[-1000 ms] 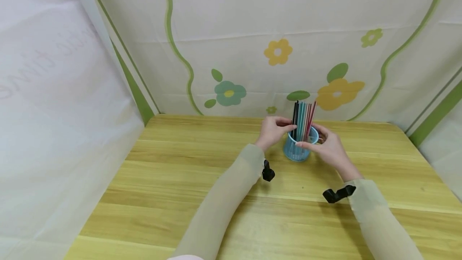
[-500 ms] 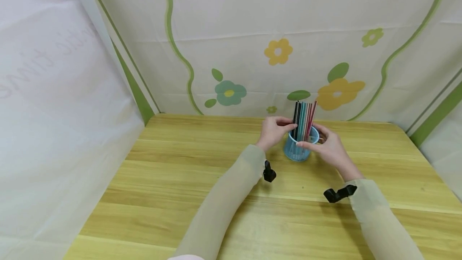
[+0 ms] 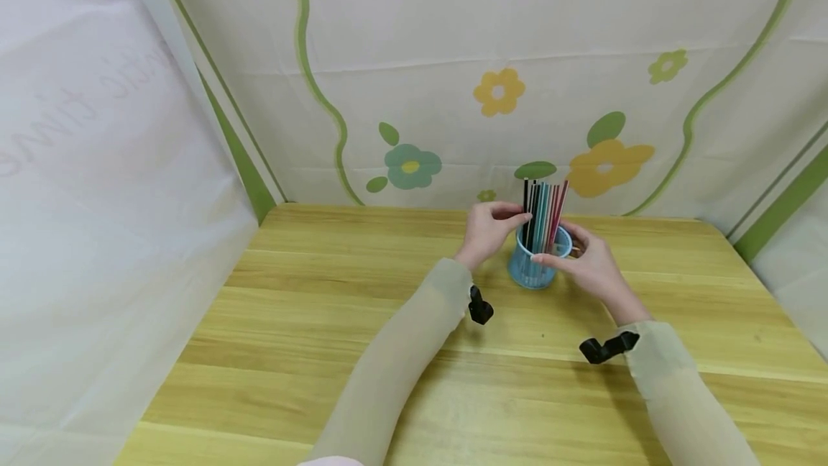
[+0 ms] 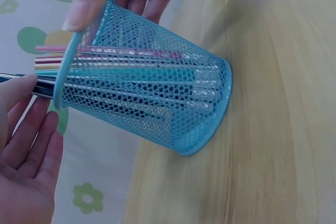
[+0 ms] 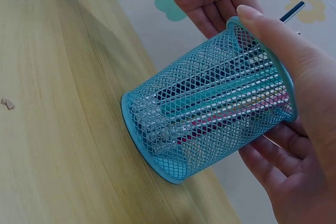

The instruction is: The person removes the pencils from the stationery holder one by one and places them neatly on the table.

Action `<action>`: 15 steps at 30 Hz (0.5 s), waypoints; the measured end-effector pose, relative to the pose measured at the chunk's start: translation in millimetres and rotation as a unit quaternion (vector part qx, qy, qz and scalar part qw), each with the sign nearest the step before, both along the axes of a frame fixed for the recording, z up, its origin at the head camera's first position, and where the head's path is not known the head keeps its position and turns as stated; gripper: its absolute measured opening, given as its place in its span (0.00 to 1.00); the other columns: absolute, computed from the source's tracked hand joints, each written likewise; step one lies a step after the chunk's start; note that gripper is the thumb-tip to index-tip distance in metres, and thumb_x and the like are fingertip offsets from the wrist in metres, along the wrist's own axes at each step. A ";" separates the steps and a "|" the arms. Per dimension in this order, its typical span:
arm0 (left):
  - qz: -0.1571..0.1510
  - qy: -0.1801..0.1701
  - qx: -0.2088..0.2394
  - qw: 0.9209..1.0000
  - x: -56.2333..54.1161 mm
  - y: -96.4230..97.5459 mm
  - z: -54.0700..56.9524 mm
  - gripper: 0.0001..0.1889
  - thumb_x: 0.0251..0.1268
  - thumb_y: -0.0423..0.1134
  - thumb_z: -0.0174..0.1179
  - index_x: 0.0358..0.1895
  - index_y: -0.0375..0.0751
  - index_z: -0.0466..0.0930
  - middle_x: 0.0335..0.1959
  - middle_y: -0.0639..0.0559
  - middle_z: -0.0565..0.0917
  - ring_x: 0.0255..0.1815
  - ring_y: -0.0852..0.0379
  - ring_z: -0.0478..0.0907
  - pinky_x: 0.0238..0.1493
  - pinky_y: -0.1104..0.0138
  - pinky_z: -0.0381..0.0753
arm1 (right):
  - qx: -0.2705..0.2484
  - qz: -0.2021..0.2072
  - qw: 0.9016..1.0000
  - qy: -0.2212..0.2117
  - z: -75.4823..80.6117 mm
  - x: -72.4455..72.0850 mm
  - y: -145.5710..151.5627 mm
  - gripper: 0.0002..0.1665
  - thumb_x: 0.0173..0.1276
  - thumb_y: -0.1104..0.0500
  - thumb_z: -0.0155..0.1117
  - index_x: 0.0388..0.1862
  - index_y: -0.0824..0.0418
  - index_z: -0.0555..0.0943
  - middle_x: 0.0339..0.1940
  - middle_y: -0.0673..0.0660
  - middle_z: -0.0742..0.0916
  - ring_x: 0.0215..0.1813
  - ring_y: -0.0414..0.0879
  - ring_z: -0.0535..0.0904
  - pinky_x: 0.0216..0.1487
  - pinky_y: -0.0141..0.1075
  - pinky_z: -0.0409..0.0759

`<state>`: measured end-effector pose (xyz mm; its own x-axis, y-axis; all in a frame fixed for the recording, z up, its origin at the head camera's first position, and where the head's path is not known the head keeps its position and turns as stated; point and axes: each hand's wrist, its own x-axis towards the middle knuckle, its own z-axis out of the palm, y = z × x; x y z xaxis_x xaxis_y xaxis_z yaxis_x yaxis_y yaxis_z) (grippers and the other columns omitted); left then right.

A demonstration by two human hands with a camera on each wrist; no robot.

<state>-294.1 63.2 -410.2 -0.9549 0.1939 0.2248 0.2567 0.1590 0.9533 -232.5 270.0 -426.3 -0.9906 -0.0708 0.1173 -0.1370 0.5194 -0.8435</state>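
A light-blue mesh pen holder (image 3: 532, 274) stands on the wooden table. My right hand (image 3: 594, 267) holds it near the rim, the thumb in front and the fingers round the far side. Inside stand slim black, teal (image 3: 541, 203), pale and red-pink pens, with clear lower ends showing through the mesh (image 4: 205, 87). At the left of the rim my left hand (image 3: 484, 234) pinches a black pen (image 3: 526, 193) between thumb and fingers. In the left wrist view its other fingers (image 4: 44, 156) lie just outside the rim.
The wooden table (image 3: 310, 322) runs back to a white cloth (image 3: 440, 27) printed with flowers and green lines. Another white cloth (image 3: 97, 236) hangs along the left side. A black wrist camera (image 3: 480, 305) sits on the left cuff, another (image 3: 608, 347) on the right.
My left hand has risen slightly, and one black pen now stands a little apart to the left of the others. The right hand and pen holder have stayed in place.
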 end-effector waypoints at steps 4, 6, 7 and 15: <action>-0.003 0.017 0.022 1.000 -0.9 0.0 2.5 0.11 0.66 0.44 0.72 0.47 0.44 0.90 0.40 0.62 0.88 0.40 0.68 0.83 0.42 0.74 0.84 | -0.001 -0.001 1.000 0.001 -0.7 -0.1 0.1 0.56 0.64 0.45 0.77 0.81 0.61 0.59 0.72 0.66 0.73 0.66 0.64 0.74 0.64 0.51 0.76; -0.003 0.023 0.033 0.999 -0.6 -0.4 4.3 0.11 0.66 0.43 0.72 0.48 0.43 0.90 0.40 0.61 0.88 0.40 0.68 0.83 0.42 0.73 0.84 | 0.000 -0.002 1.000 0.001 -0.9 0.1 0.3 0.56 0.64 0.44 0.77 0.81 0.61 0.59 0.72 0.66 0.73 0.66 0.64 0.74 0.63 0.48 0.77; -0.002 0.026 0.036 0.999 -0.4 -0.8 5.3 0.11 0.66 0.43 0.71 0.48 0.43 0.90 0.40 0.61 0.88 0.40 0.67 0.83 0.42 0.73 0.84 | 0.000 -0.002 1.000 0.000 -1.0 0.3 0.4 0.56 0.64 0.44 0.77 0.82 0.61 0.59 0.72 0.66 0.73 0.66 0.64 0.74 0.63 0.48 0.77; 0.021 0.049 0.084 0.995 -0.4 -4.3 14.6 0.11 0.66 0.41 0.72 0.48 0.41 0.90 0.39 0.60 0.88 0.40 0.66 0.84 0.42 0.72 0.85 | -0.005 0.002 1.000 -0.001 0.1 1.3 0.2 0.57 0.63 0.44 0.77 0.82 0.60 0.58 0.73 0.66 0.73 0.67 0.64 0.73 0.66 0.58 0.72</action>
